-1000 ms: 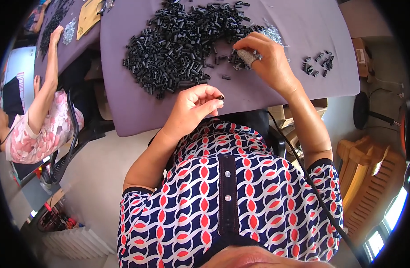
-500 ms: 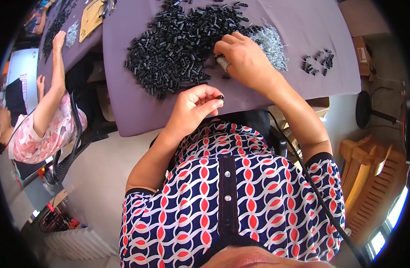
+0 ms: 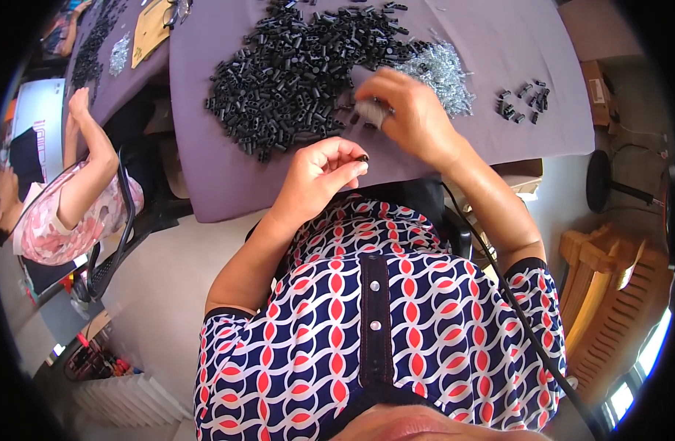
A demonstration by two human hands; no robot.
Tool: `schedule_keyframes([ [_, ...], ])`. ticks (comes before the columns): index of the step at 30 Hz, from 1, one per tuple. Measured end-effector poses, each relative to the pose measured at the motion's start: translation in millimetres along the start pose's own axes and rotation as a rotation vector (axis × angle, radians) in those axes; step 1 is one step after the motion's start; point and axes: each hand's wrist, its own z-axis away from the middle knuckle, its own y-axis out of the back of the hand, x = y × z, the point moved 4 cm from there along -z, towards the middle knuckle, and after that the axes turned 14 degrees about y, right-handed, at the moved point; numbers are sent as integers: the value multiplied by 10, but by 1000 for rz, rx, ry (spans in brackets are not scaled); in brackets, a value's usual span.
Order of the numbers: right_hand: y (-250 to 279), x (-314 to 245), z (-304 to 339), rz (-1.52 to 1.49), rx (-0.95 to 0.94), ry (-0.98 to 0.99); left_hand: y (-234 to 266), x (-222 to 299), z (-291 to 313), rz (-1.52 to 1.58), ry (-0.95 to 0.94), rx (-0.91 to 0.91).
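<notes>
My left hand (image 3: 317, 178) is closed in a pinch in front of the black heap, near the table's front edge. Between its thumb and forefinger sits a small dark piece (image 3: 362, 158), mostly covered by the fingers. My right hand (image 3: 417, 121) is above the cloth, between a heap of small black plastic parts (image 3: 279, 88) and a pile of small clear pieces (image 3: 446, 77). Its fingers are curled and smeared by motion, so anything in them cannot be made out. A whitish wrap (image 3: 373, 112) is around one of its fingers.
A purple-grey cloth covers the table (image 3: 514, 44). To the right lies a small group of black parts (image 3: 525, 103). A black cable (image 3: 510, 294) hangs beside my right arm. At the left, another person (image 3: 87, 198) sits by a second table. Cardboard boxes (image 3: 596, 88) stand at the right.
My right hand has pulled back toward me, away from the edge of the heaps. My left hand stays in place with its piece. The other person's raised arm has come down.
</notes>
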Motion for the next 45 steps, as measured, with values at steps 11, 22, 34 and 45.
schedule_keyframes([
  [11, -296, 226, -528, 319, -401, -121, -4, -24, 2, -24, -24, 4],
  [22, 117, -109, 165, -525, -36, -271, 17, -43, -1, 18, -49, -33],
  [34, 2, -158, 621, -1058, -8, -505, -140, 86, 66, -60, -12, 11],
  [45, 195, -394, 480, -418, -152, -212, -263, 242, 119, -413, -289, 224],
])
